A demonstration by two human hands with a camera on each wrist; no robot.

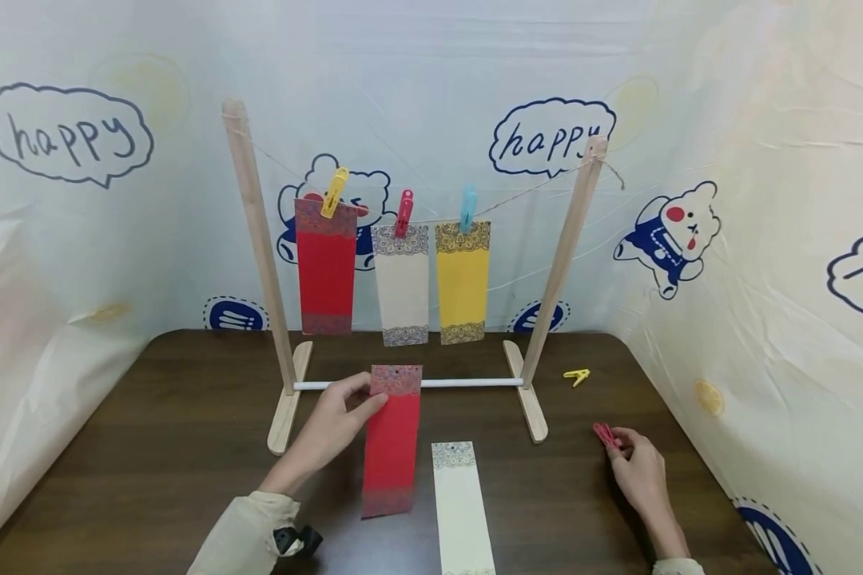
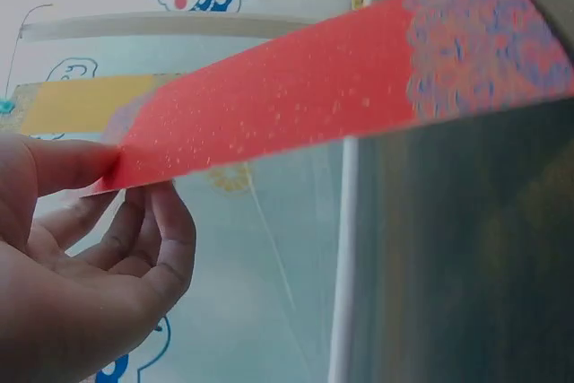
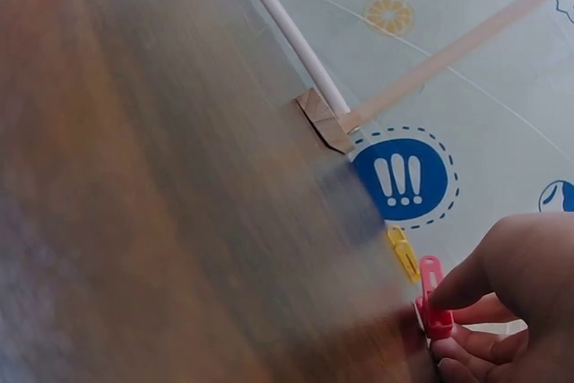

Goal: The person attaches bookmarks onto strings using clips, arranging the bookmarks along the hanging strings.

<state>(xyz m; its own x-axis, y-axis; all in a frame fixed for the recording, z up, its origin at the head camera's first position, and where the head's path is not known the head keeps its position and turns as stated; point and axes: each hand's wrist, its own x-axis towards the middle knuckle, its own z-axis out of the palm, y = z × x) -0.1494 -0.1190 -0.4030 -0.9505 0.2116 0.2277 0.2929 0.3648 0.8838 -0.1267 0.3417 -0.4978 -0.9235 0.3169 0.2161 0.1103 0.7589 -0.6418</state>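
The left hand [image 1: 336, 425] pinches a red rectangular paper card [image 1: 391, 447] with 2 patterned ends, over the middle of the dark-brown wooden table [image 1: 187, 415]. Toward the table's right edge, the right hand [image 1: 640, 469] grips a red plastic clothespin [image 1: 604, 435]. Nearer the front edge I see a white rectangular paper card [image 1: 463, 507] lying.

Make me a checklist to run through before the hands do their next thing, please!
1. Left hand holding the held red card: ok, pinched near its top.
2. Right hand gripping the red clothespin: ok.
3. Red clothespin at the held red card: not ok, they're well apart.
4. Hanging red card, white card and yellow card clipped to the string: ok.
5. Bare string right of the yellow card: ok.
6. Red clothespin squeezed open: cannot tell.
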